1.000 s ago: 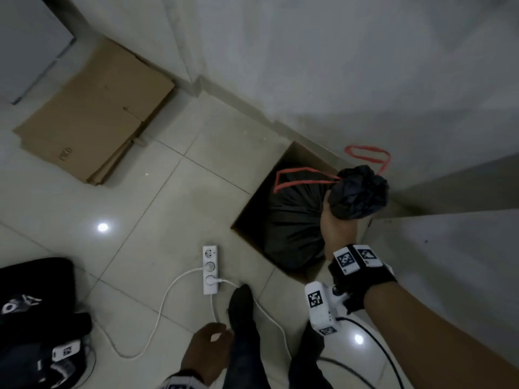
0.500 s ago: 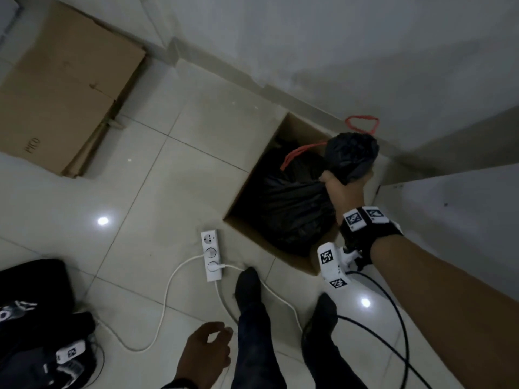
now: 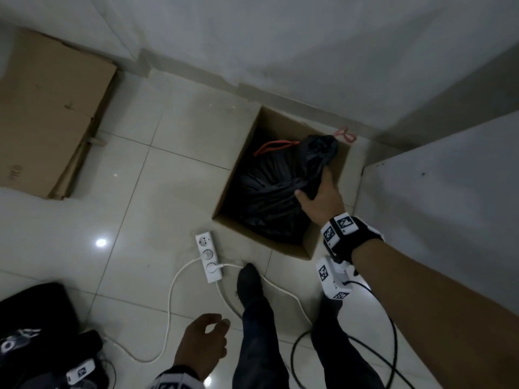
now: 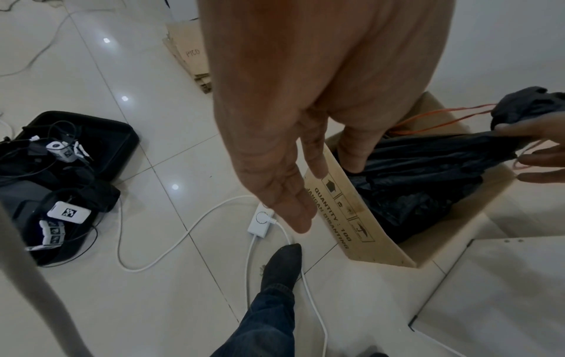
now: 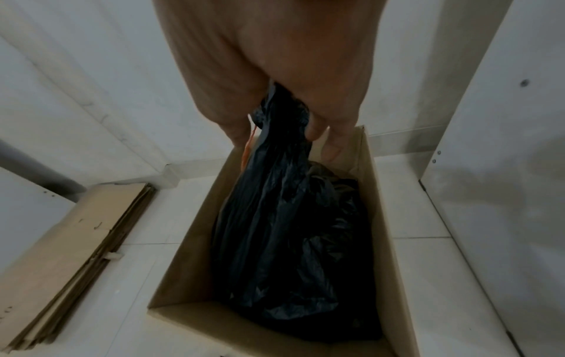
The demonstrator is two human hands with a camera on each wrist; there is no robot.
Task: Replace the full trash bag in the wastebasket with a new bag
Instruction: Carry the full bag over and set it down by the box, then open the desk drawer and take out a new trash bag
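Handling estimate: the black trash bag [image 3: 269, 200] is looking soft and crumpled, thin film bulging over its load, so it is probably giving under any squeeze and sagging once lifted. Weight is not readable from the views; the full belly is suggesting moderate heft. The film is likely slippery and liable to tear if pulled by a single fold. Best hold: the gathered neck just under the cinched top, or the red drawstring [image 3: 273, 144], which is looping out of the top toward the box's far side.

Appearance: matte black plastic with many creases, drawn shut into a puffed knot at the top; a second red loop is lying on the floor by the wall beyond the box.

Location: the bag is sitting inside the open cardboard box [image 3: 307, 245] serving as the wastebasket, which is standing on the tiled floor [image 3: 157, 192] near the wall, beside a white panel.

Right hand [image 3: 323, 197]: its fingers are wrapping around the bag's bunched neck, thumb on one side and fingers on the other, as the right wrist view is showing.

Left hand [image 3: 203, 343]: it is hanging low near the person's leg, fingers loosely curled, holding nothing.

A white power strip [image 3: 208, 255] with its cable is lying on the floor just in front of the box, near the person's foot: a likely snag hazard when the bag is coming out.
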